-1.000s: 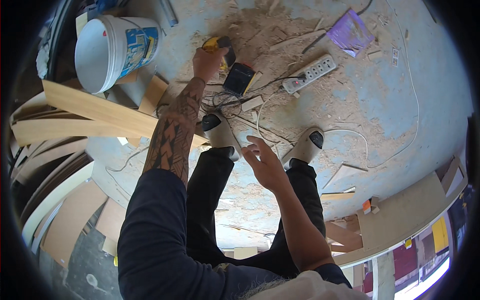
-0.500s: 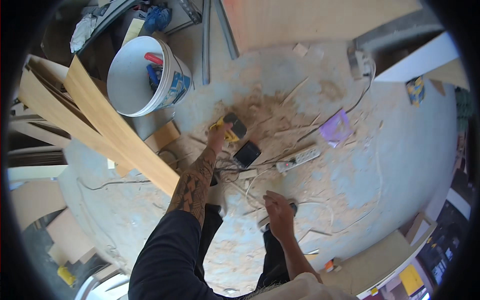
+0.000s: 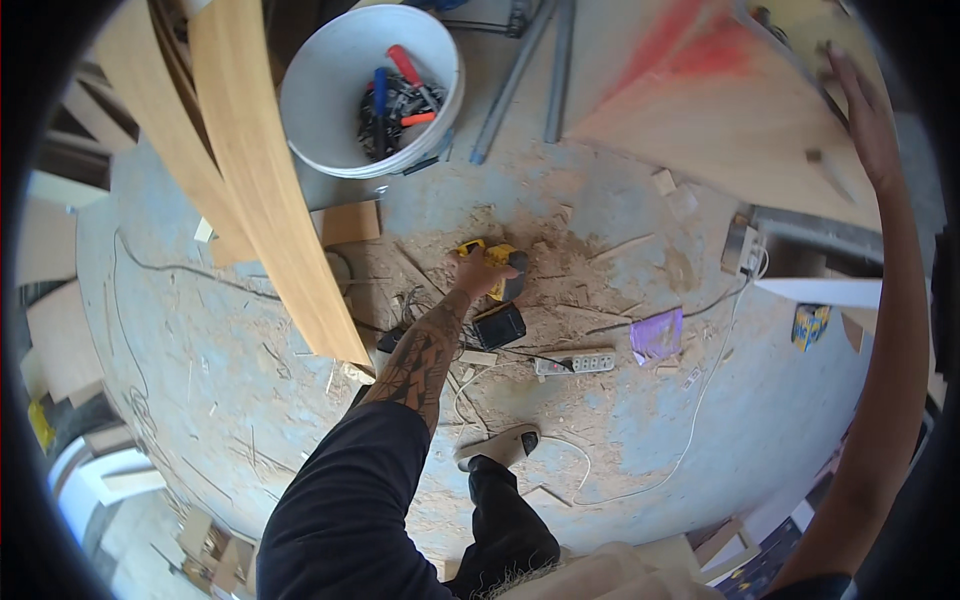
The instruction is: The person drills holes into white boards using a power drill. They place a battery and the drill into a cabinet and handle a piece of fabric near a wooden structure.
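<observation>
My left hand (image 3: 478,274) reaches down to the sawdust-covered floor and grips a yellow and black cordless drill (image 3: 497,275), whose black battery block (image 3: 499,325) lies just below the hand. My right hand (image 3: 862,112) is raised far to the right with fingers spread, resting against a large plywood sheet (image 3: 740,120). A white power strip (image 3: 575,364) lies on the floor to the right of the battery.
A white bucket (image 3: 330,120) holding red and blue handled tools stands at the back. Long bent wooden boards (image 3: 270,210) lean at the left. A purple bag (image 3: 657,335), loose cables, wood offcuts and metal bars (image 3: 555,70) lie around. My foot (image 3: 497,447) is below.
The view has risen and swung. My right hand lifted from near my knees up to the plywood sheet at the right. My left hand stays on the drill.
</observation>
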Motion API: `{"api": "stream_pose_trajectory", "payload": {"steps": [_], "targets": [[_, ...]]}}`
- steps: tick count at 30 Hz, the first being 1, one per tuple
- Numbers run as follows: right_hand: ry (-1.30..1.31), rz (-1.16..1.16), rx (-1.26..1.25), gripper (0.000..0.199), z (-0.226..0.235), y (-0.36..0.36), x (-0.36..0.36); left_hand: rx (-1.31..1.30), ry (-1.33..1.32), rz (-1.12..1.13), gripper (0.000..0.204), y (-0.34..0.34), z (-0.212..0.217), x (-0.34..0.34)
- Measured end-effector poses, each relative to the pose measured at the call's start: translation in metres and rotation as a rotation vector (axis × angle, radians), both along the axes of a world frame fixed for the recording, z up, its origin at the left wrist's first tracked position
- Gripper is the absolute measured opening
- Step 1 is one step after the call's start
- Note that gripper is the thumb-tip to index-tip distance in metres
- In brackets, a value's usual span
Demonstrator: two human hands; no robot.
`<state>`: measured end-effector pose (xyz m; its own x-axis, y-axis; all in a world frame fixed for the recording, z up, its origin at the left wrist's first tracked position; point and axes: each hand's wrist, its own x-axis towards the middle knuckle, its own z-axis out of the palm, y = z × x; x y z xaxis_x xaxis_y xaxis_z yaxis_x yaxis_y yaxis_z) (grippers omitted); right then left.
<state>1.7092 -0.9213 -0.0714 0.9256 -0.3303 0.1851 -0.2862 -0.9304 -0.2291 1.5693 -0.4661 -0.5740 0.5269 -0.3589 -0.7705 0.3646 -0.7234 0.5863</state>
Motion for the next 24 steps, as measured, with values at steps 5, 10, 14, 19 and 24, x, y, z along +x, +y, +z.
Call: {"api": "stream_pose_trajectory", "payload": {"steps": [5, 10, 14, 19, 24], "targets": [[0.12, -0.14, 0.416, 0.079, -0.057, -0.006, 0.033, 0.18, -0.059, -0.059, 0.114, 0.03, -0.005, 0.012], [0.28, -0.305, 0.239, 0.082, -0.04, -0.008, 0.026, 0.118, 0.056, -0.055, 0.11, 0.033, 0.014, 0.024], [0.252, -0.267, 0.231, 0.078, -0.042, 0.023, 0.028, 0.173, -0.109, -0.015, 0.108, 0.061, 0.05, 0.034], [0.318, -0.323, 0.15, 0.073, -0.025, 0.033, 0.031, -0.022, -0.277, -0.081, 0.098, 0.078, 0.167, 0.063], [0.386, -0.369, 0.117, 0.06, -0.012, 0.053, 0.043, -0.471, -0.141, 0.471, 0.097, 0.12, 0.288, 0.122]]}}
